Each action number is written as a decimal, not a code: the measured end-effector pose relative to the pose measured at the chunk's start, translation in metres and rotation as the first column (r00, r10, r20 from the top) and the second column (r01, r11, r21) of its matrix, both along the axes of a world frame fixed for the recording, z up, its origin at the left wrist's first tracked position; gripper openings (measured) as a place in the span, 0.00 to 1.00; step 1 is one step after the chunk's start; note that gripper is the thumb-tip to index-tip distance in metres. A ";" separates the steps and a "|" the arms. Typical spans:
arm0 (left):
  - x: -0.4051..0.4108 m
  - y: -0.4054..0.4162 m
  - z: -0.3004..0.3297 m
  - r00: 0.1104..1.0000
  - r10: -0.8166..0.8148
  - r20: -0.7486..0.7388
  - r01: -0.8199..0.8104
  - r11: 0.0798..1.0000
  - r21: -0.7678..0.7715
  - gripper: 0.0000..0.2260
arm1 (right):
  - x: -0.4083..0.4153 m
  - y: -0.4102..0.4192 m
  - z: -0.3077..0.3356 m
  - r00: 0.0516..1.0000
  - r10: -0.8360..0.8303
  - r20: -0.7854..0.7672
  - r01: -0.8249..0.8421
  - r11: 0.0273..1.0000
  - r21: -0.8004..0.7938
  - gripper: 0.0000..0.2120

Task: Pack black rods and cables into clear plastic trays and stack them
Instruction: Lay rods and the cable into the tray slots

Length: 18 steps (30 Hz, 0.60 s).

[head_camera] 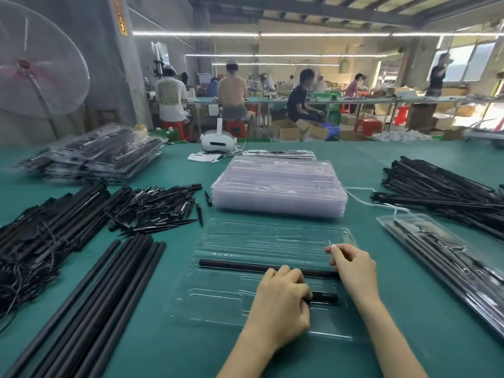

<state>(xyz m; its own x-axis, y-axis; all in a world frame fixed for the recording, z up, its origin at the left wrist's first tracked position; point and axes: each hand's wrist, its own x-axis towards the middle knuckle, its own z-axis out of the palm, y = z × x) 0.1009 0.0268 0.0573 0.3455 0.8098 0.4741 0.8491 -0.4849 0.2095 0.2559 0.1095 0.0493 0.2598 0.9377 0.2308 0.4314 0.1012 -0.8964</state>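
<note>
Now two black rods [231,264] in the clear tray [218,301], left hand [281,304] gripping one, right hand [351,266] loosely curled.

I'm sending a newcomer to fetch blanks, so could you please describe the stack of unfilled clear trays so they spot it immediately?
On the green table, look at the middle, just beyond the single open tray being filled. The stack of empty trays sits there. Unlike the packed stack at far left, it looks milky clear with no black parts inside.
</note>
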 end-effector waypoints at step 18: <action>0.009 0.000 -0.010 0.995 0.095 -0.026 -0.098 0.984 -0.148 0.13 | -0.019 -0.009 -0.002 0.874 0.299 0.383 -0.333 0.942 0.026 0.08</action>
